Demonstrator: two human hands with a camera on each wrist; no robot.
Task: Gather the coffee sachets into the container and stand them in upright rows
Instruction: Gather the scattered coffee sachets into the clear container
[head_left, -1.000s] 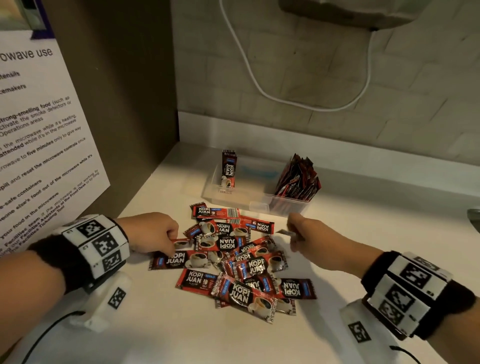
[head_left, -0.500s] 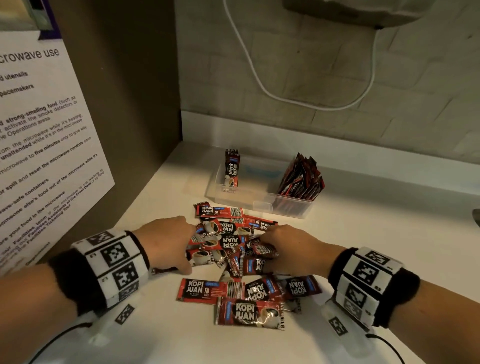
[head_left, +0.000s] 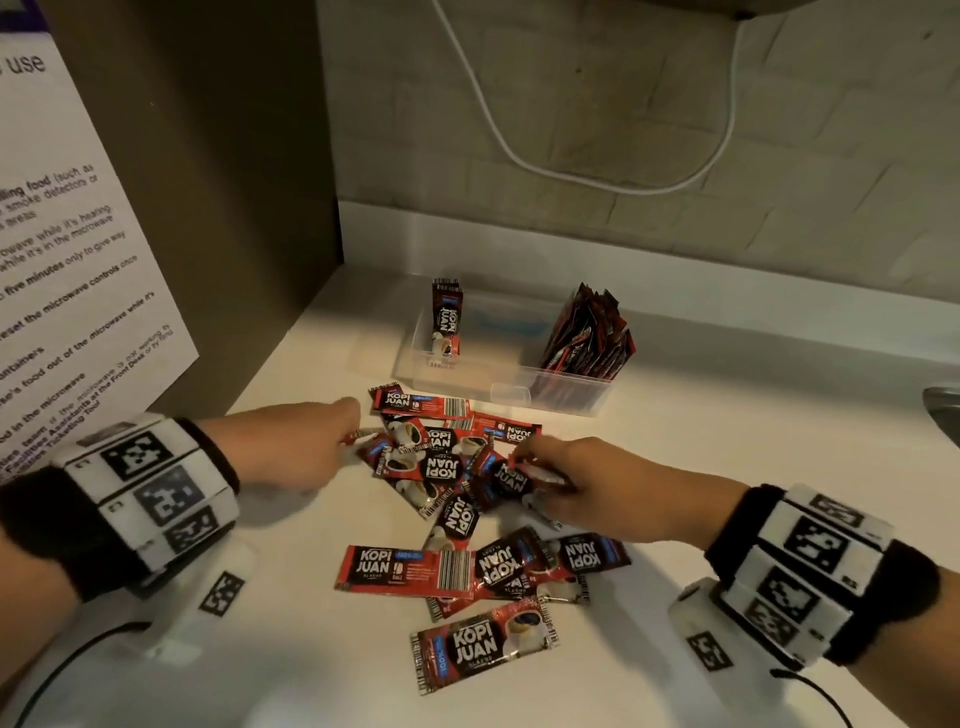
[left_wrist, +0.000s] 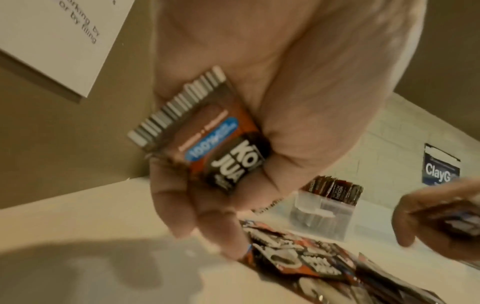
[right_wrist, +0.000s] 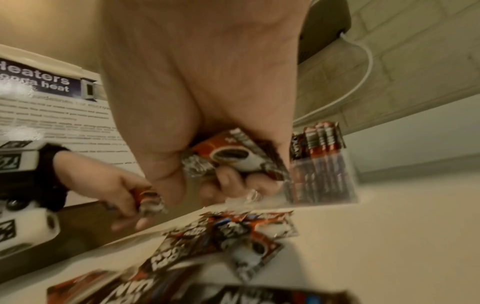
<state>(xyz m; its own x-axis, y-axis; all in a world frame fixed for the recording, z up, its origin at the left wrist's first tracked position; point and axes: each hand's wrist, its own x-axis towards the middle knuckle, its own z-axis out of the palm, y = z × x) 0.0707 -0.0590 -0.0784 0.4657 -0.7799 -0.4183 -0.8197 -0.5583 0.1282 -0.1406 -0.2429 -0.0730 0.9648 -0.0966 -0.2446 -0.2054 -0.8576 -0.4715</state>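
Several red-and-black Kopi Juan coffee sachets (head_left: 452, 467) lie in a loose pile on the white counter. Behind them stands a clear plastic container (head_left: 470, 371), with one sachet (head_left: 447, 322) upright at its left end and a bunch of sachets (head_left: 589, 335) standing at its right end. My left hand (head_left: 306, 447) is at the pile's left edge, fingers curled round a sachet (left_wrist: 210, 144). My right hand (head_left: 576, 483) is at the pile's right side and grips a sachet (right_wrist: 233, 156) in its curled fingers.
A brown cabinet side with a white printed microwave notice (head_left: 67, 270) rises at the left. A tiled wall with a hanging white cable (head_left: 597, 176) stands behind the counter. A metal edge (head_left: 943, 410) shows at the far right. Bare counter lies in front.
Both hands have drawn apart slightly over the pile, each now lifting a sachet it grips. The pile has been spread and shuffled since one second ago.
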